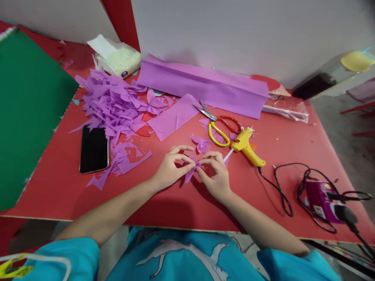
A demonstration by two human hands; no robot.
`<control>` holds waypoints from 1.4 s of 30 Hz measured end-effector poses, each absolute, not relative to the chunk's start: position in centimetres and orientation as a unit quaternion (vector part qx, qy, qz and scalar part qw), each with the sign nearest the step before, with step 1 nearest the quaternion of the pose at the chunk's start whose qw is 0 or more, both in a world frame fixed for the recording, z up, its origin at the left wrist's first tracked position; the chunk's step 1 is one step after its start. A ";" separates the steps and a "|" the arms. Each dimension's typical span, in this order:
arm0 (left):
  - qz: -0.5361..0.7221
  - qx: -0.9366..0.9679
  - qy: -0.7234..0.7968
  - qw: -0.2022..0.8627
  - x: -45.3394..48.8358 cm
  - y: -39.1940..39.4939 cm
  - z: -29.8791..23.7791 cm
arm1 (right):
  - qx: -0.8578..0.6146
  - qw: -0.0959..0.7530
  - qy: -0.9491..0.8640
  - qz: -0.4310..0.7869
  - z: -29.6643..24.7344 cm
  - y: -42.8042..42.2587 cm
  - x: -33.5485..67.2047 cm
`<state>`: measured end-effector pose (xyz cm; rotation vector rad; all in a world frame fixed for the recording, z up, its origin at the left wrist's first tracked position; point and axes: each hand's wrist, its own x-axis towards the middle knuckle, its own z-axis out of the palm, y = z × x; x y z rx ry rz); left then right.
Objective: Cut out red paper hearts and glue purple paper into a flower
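Both my hands meet over the red table [58,187], pinching a small folded purple paper piece [191,170] between them. My left hand [171,168] grips its left side with thumb and forefinger closed. My right hand [214,171] pinches the right side, fingers curled. Another small purple paper shape [201,143] lies just beyond my fingers. A yellow glue gun [246,146] rests to the right of my right hand, and scissors [218,125] with red and yellow handles lie behind it.
A heap of purple paper cuttings [111,103] and a black phone [94,148] lie at left. A long purple sheet [202,84] spans the back. A green board [26,105] covers the far left. A tissue pack [120,58] sits behind. A purple power strip [320,199] with black cables lies right.
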<state>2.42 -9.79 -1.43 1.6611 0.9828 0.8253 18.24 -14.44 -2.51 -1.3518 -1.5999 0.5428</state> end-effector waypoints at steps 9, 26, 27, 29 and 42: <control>0.336 0.681 0.402 0.511 2.4 -9.9 -1.7 | -0.557 0.471 -0.654 0.201 -2.5 -14.4 18.1; 0.314 0.683 0.412 0.514 2.4 -9.8 -1.4 | -0.564 0.454 -0.675 0.146 -2.6 -14.4 18.1; 0.312 0.683 0.414 0.515 2.5 -9.8 -1.4 | -0.562 0.453 -0.678 0.140 -2.6 -14.4 18.1; 0.311 0.683 0.413 0.517 2.5 -9.8 -1.4 | -0.558 0.451 -0.684 0.131 -2.6 -14.4 18.0; 0.327 0.663 0.407 0.536 2.3 -9.6 -1.5 | -0.517 0.420 -0.737 0.112 -2.4 -14.5 18.2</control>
